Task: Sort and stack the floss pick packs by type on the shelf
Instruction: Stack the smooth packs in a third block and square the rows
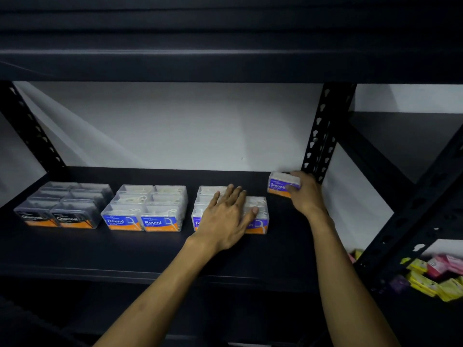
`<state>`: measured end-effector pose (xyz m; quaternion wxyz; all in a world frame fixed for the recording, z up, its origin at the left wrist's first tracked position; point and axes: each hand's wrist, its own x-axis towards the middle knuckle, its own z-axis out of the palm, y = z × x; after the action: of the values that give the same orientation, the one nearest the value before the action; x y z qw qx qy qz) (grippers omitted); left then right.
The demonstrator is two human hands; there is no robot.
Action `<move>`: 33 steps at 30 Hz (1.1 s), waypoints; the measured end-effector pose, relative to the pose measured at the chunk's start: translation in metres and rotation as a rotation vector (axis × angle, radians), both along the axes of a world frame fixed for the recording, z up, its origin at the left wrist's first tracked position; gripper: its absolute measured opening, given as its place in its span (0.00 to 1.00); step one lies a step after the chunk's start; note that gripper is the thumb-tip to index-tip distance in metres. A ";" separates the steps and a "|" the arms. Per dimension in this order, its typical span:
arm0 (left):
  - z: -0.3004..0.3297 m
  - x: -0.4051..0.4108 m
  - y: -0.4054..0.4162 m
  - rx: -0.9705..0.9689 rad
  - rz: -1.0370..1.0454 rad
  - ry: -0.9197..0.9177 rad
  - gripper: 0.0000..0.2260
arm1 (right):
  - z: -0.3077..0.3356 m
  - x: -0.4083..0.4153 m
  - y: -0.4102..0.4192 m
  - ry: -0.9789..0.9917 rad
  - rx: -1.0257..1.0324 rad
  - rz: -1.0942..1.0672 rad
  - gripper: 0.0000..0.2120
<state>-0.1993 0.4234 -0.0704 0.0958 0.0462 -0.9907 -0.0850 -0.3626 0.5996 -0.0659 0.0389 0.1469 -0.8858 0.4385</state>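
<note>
A dark metal shelf (75, 249) fills the view, its perforated black upright (323, 136) standing at the back right against a white wall (175, 126). Three groups of clear floss pick packs sit in a row on it: Charcoal packs (67, 204) at the left, Round packs (150, 209) beside them, and purple Smooth packs (258, 216) right of centre. The left hand (225, 216) lies flat on top of the Smooth packs, fingers straight and spread, an open grip that presses and does not curl. Further back and to the right, near the foot of the upright, the right hand (305, 194) has its grip closed around a single Smooth pack (280, 184), fingers over its right end, the label facing forward. At the lower right, yellow and pink packets (431, 279) lie heaped on a lower level.
</note>
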 end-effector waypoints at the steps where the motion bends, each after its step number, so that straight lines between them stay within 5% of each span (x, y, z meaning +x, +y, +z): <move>1: 0.000 -0.001 0.000 -0.001 -0.002 0.003 0.36 | 0.000 0.001 -0.002 -0.005 -0.014 0.043 0.19; 11: 0.001 0.003 0.003 0.011 0.002 0.061 0.33 | -0.001 0.013 -0.014 -0.087 -0.096 0.322 0.13; 17: 0.019 0.019 -0.007 0.061 0.038 0.304 0.30 | -0.004 0.017 -0.024 -0.114 -0.148 0.404 0.12; 33: -0.004 0.034 -0.021 0.092 0.208 0.176 0.36 | -0.016 0.009 -0.032 -0.031 -0.384 0.277 0.09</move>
<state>-0.1656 0.4019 -0.0741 0.1882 0.1453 -0.9634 -0.1237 -0.3533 0.5675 -0.0819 -0.0080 0.2502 -0.7580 0.6023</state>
